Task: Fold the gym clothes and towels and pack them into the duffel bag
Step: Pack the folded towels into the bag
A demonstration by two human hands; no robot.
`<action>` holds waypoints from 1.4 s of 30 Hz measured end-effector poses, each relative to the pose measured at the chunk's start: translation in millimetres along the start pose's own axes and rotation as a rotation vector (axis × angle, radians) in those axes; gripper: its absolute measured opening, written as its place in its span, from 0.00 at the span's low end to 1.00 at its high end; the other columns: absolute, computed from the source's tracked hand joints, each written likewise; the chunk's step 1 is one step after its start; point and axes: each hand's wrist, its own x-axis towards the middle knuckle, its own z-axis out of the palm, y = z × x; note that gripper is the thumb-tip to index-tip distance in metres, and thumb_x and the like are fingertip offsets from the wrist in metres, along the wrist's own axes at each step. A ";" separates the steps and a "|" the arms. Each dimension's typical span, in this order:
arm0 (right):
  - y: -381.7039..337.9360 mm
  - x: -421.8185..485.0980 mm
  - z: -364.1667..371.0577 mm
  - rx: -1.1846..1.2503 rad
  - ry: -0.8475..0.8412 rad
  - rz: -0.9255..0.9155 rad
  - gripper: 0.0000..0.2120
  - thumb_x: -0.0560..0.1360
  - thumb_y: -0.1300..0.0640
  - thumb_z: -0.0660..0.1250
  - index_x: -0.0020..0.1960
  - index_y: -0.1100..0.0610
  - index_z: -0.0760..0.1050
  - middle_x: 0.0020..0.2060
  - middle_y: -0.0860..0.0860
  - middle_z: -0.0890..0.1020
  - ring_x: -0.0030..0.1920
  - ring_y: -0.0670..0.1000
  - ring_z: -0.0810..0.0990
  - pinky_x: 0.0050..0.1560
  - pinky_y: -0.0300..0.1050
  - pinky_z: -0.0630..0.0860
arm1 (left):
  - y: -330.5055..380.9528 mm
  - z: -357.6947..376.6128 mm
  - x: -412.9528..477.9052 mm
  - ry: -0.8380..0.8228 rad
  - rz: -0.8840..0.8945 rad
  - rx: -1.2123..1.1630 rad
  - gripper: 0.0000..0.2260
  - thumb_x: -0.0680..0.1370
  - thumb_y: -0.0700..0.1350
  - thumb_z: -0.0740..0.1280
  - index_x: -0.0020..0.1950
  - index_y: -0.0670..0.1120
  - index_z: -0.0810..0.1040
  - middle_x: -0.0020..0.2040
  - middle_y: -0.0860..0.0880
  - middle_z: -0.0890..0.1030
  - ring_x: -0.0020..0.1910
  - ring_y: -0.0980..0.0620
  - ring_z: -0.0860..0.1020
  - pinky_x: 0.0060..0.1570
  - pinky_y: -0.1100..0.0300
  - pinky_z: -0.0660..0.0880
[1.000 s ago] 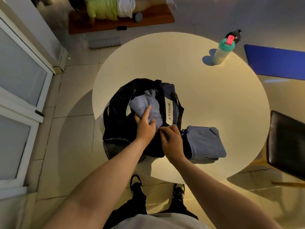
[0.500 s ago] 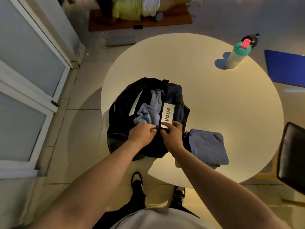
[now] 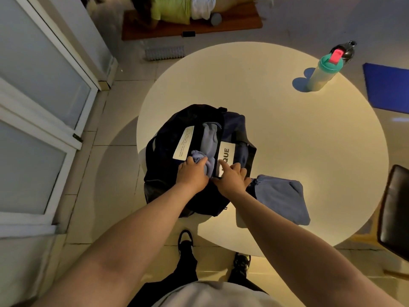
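Observation:
A black duffel bag (image 3: 166,140) lies open at the left edge of the round table (image 3: 298,140). A grey-blue cloth (image 3: 209,140) sits bunched in its opening, between a white inner tag and a white label. My left hand (image 3: 192,172) is at the near end of the opening, fingers curled onto the bunched cloth. My right hand (image 3: 231,178) grips the bag's near rim just below the white label. A folded grey-blue garment (image 3: 281,200) lies on the table to the right of the bag, beside my right wrist.
A pale bottle with a green lid and pink cap (image 3: 325,69) stands at the table's far right. A dark chair (image 3: 396,209) is at the right edge. Glass doors (image 3: 33,107) stand on the left. A person lies on a mat (image 3: 190,25) beyond the table.
My left hand has pulled back from the middle of the cloth to the near end of the opening. The cloth now lies lower in the bag, and a white inner tag shows.

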 end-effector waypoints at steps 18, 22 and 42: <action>22.4 -22.2 4.8 0.692 0.346 -0.118 0.11 0.81 0.62 0.62 0.62 0.52 0.75 0.53 0.51 0.75 0.48 0.41 0.75 0.52 0.37 0.73 | 19.5 16.0 -2.5 0.215 0.284 0.159 0.16 0.81 0.48 0.62 0.69 0.53 0.74 0.74 0.47 0.65 0.75 0.43 0.60 0.75 0.46 0.55; 26.4 -26.8 11.3 0.673 0.404 -0.084 0.11 0.81 0.62 0.62 0.61 0.51 0.74 0.54 0.50 0.74 0.49 0.41 0.76 0.52 0.36 0.74 | 15.1 30.2 4.1 0.034 0.110 0.046 0.16 0.83 0.53 0.56 0.66 0.49 0.76 0.70 0.46 0.73 0.73 0.44 0.64 0.72 0.48 0.58; 37.6 -26.0 13.8 0.755 0.256 -0.069 0.12 0.82 0.58 0.63 0.59 0.43 0.73 0.48 0.54 0.78 0.44 0.52 0.80 0.40 0.41 0.79 | -5.1 45.7 -14.4 0.265 0.184 -0.166 0.10 0.80 0.51 0.63 0.53 0.53 0.82 0.54 0.51 0.80 0.58 0.46 0.75 0.70 0.50 0.63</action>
